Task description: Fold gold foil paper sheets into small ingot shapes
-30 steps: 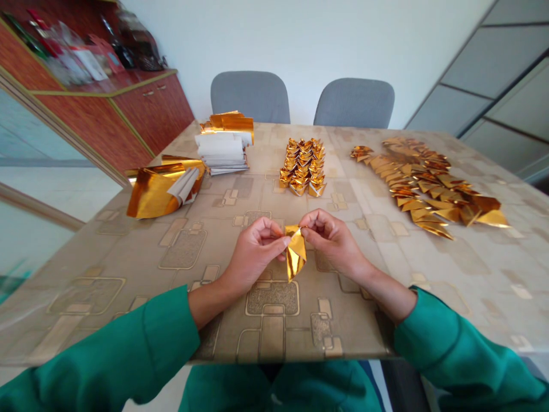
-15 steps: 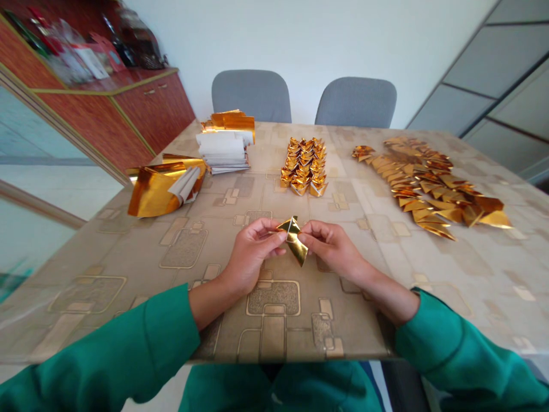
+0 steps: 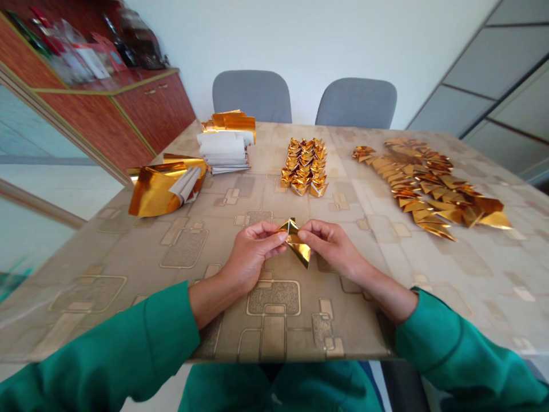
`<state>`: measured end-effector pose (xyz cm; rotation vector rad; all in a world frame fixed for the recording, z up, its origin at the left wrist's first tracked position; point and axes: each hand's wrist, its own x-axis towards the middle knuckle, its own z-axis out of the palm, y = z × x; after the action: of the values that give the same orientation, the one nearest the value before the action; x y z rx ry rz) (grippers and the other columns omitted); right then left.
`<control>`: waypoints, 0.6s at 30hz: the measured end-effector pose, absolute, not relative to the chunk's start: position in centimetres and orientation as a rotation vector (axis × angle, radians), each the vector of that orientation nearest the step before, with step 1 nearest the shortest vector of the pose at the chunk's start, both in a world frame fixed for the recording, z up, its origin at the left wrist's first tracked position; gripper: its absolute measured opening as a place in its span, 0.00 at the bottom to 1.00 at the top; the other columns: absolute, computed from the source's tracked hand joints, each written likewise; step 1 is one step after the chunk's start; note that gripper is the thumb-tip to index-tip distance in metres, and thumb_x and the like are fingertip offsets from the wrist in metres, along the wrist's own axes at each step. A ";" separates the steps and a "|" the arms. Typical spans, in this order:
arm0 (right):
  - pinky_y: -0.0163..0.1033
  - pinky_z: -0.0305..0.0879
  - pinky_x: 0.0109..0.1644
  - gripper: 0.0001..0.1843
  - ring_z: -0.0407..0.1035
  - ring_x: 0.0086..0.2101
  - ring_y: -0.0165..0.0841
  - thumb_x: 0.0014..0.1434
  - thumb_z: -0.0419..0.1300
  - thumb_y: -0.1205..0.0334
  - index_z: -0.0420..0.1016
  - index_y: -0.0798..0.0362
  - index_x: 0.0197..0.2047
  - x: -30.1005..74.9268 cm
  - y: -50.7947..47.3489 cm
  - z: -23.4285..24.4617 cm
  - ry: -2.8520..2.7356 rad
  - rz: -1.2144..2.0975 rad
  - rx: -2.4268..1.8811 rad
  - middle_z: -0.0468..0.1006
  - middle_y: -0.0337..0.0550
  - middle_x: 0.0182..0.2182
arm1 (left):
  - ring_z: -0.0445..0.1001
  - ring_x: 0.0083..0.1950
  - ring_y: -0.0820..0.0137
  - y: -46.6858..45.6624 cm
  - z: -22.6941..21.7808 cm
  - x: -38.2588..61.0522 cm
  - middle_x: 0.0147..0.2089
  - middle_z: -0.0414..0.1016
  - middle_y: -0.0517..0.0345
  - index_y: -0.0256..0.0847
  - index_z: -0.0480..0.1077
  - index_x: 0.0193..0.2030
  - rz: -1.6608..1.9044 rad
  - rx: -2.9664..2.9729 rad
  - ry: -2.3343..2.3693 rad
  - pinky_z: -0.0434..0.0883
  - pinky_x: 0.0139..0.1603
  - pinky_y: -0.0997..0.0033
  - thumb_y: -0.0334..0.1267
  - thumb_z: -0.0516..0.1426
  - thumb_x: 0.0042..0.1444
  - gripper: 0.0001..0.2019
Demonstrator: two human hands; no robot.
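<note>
Both of my hands pinch one small folded piece of gold foil paper [image 3: 297, 246] just above the table [image 3: 128, 269], near its front middle. My left hand [image 3: 251, 254] grips its left side with thumb and fingertips. My right hand [image 3: 332, 246] grips its right side the same way. The piece is folded into a pointed shape with one tip up and one tip down to the right. Green sleeves cover both of my forearms.
Rows of finished gold folded pieces [image 3: 303, 166] sit at the middle back. A long spread of gold folded triangles [image 3: 433, 186] lies to the right. Stacked gold sheets [image 3: 165, 186] and a white-backed paper stack [image 3: 225, 149] lie left. Two grey chairs [image 3: 355, 103] stand behind; a red cabinet [image 3: 128, 109] is left.
The gold piece hung point down between my fingers a second ago; it has since been turned and folded tighter, and my hands have lowered slightly toward the table.
</note>
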<state>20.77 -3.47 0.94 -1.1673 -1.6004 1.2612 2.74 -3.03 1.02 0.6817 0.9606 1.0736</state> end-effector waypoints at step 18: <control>0.44 0.69 0.51 0.23 0.66 0.49 0.37 0.60 0.59 0.72 0.65 0.46 0.57 22.1 -3.1 1.9 -2.255 0.514 -0.766 0.69 0.46 0.50 | 0.74 0.24 0.81 -1.9 1.4 2.4 0.29 0.77 0.59 0.32 0.74 0.33 1.054 0.435 0.884 0.73 0.25 0.86 0.20 0.62 0.50 0.06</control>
<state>22.11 -3.07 1.94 -0.7659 -2.2550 0.5143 2.44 -1.92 1.35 0.4346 0.8843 1.0544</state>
